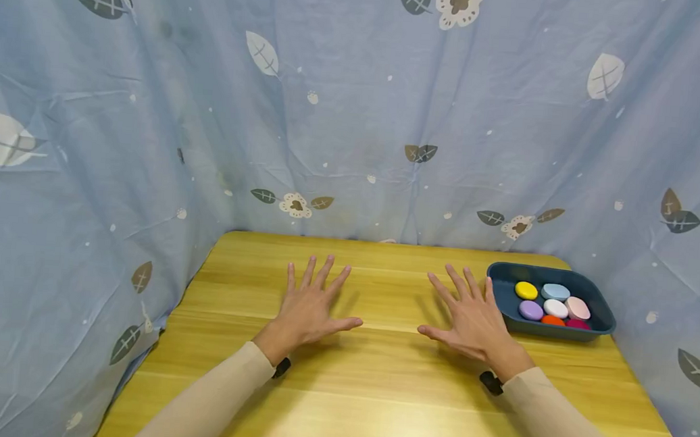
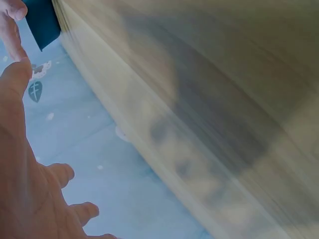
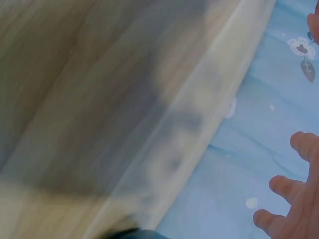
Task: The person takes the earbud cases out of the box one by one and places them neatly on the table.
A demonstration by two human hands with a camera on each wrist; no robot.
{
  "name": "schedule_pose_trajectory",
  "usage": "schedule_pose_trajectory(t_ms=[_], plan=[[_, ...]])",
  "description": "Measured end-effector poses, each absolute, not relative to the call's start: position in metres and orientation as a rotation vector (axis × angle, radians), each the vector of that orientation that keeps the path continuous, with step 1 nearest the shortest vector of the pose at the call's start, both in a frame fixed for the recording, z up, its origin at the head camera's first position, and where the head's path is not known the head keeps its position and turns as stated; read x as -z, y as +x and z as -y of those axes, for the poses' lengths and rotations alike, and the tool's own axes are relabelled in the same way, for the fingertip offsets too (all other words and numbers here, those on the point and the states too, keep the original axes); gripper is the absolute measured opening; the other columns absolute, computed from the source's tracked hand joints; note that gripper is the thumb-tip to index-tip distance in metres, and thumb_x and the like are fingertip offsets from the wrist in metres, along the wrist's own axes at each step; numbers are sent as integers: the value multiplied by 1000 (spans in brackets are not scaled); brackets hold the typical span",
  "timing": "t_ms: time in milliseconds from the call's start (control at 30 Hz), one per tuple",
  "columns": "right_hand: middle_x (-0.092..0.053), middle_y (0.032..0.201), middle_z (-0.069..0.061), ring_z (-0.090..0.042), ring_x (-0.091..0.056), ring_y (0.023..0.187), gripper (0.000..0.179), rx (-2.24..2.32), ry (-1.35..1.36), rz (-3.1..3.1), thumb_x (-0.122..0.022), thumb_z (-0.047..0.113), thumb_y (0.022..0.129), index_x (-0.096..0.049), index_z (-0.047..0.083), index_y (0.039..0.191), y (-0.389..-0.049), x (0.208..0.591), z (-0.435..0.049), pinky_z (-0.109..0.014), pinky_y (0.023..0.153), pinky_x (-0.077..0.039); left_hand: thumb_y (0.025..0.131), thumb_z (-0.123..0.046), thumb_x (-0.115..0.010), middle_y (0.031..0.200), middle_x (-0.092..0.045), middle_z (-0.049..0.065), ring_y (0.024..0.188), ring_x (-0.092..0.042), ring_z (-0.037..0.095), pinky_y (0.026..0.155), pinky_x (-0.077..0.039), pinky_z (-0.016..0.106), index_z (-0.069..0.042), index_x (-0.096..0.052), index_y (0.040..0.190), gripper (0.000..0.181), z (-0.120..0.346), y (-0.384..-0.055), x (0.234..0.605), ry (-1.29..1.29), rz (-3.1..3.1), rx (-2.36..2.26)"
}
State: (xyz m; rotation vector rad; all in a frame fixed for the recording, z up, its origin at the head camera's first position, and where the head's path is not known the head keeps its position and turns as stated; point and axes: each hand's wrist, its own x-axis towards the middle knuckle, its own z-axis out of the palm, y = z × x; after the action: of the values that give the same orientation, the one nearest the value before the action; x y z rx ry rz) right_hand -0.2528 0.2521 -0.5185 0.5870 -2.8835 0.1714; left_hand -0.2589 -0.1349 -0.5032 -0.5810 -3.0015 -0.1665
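My left hand is held over the left half of the wooden table, fingers spread and palm down, holding nothing. Opposite it, my right hand is spread the same way, its fingertips close to the left rim of a dark blue tray. Inside the tray lie several smooth rounded pieces: a yellow one, a light blue one, a purple one, a white one, a pink one, an orange one and a dark red one.
The wooden table has its far edge against a blue curtain printed with leaves and flowers. That curtain also hangs along the left and right sides. Shadows of both hands fall on the tabletop.
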Motion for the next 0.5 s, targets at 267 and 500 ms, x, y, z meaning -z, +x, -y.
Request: schedule_pose_trajectory(t_ms=[267,500], plan=[[-26,193,-20,-59,-27,176,112,-171,559,2862,-72,86,98,-32,29,186,-254,511,-270,-91,136,-15,98,-100,-51,198,-10,7,183,-13,50,140,-7,87,-41,-19,188,113,121,-257,497,-625,2993,159],[-28,191,-23,-60,-29,173,108,-167,527,2856,-71,81,102,-29,29,187,-250,501,-292,-91,135,-17,97,-103,-45,199,-6,4,185,-9,46,141,-4,86,-45,-11,188,113,102,-259,494,-679,2991,142]])
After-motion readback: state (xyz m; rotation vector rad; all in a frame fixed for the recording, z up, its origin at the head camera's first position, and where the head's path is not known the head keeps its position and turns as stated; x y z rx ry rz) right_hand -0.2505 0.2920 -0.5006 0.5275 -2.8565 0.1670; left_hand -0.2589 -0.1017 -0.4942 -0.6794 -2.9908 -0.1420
